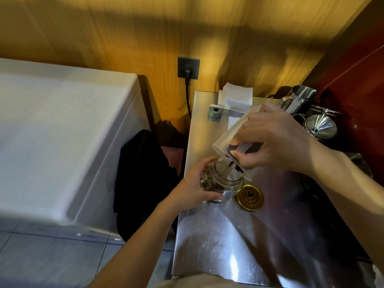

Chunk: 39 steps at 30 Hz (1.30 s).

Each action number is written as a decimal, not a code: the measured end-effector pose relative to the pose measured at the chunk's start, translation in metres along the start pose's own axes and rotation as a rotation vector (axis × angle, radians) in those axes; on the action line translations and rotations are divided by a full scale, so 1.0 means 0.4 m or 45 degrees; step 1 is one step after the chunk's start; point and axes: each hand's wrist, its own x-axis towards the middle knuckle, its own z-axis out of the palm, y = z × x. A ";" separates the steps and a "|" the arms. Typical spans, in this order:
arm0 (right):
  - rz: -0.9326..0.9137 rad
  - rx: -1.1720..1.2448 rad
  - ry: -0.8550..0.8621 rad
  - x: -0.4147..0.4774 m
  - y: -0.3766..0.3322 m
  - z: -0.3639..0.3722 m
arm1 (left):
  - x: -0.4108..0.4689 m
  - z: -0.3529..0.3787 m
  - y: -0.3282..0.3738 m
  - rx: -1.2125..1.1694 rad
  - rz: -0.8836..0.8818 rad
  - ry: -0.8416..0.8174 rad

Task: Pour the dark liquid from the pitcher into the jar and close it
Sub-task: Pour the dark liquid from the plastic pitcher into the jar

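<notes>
A clear plastic pitcher [232,135] is tipped steeply down to the left, gripped around its side by my right hand [274,140]. A little dark liquid sits at its lower lip and runs into the open mouth of a glass jar [225,177] directly below. The jar stands on the steel counter [218,246], with dark liquid in its bottom. My left hand [194,189] wraps the jar's left side. A gold lid [249,197] lies flat on the counter just right of the jar, apart from it.
At the counter's back are folded white paper [235,97] and a small grey device [215,110]. A steel jug [299,98] and a steel funnel [321,126] stand at the back right. A white chest appliance [62,132] sits left, with black cloth [143,183] in the gap.
</notes>
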 end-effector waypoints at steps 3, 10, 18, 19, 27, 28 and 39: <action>-0.040 -0.022 -0.016 -0.001 -0.001 0.006 | 0.000 -0.002 0.000 -0.013 -0.007 -0.005; -0.035 -0.040 0.016 0.000 0.009 0.011 | 0.000 -0.002 0.002 -0.010 -0.002 -0.004; -0.022 -0.045 0.055 -0.005 0.014 0.009 | 0.003 -0.002 -0.003 -0.012 0.010 -0.005; -0.024 -0.048 0.064 -0.006 0.015 0.008 | 0.003 -0.002 -0.003 -0.013 0.011 -0.003; -0.035 -0.056 0.045 -0.008 0.008 0.009 | 0.004 -0.002 -0.007 -0.016 0.009 -0.007; -0.037 -0.053 0.045 -0.007 0.007 0.008 | 0.003 -0.002 -0.006 -0.015 0.009 -0.007; -0.041 -0.018 -0.003 -0.005 0.003 0.007 | 0.003 0.001 -0.004 -0.013 -0.004 -0.001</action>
